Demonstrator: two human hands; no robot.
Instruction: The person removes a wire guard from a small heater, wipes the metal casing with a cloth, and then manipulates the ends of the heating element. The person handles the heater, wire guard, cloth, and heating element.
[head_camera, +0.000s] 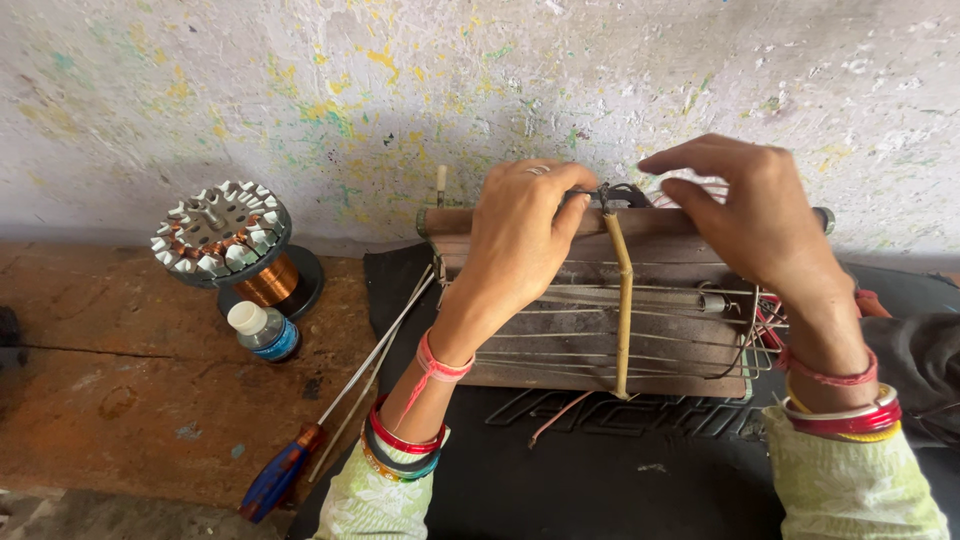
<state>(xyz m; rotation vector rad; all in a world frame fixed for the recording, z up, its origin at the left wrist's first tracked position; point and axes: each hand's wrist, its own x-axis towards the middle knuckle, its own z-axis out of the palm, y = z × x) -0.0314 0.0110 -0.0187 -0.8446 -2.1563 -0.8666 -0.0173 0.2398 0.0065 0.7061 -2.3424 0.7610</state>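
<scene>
1. My left hand (520, 235) pinches a small dark metal hook (607, 195) at the top of a brown wooden winding frame strung with thin wires (590, 340), which lies on a black mat (600, 470).
2. My right hand (750, 215) hovers just beside the hook, fingers loosely spread, holding nothing.
3. On the rust-brown worktop (120, 400) to the left lie a blue-handled screwdriver (285, 470) and a copper-wound stator (225, 240).

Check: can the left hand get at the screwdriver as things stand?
Probably yes. The screwdriver lies uncovered on the floor just left of the left hand, nothing across it; that hand is pinching at the frame.
</scene>
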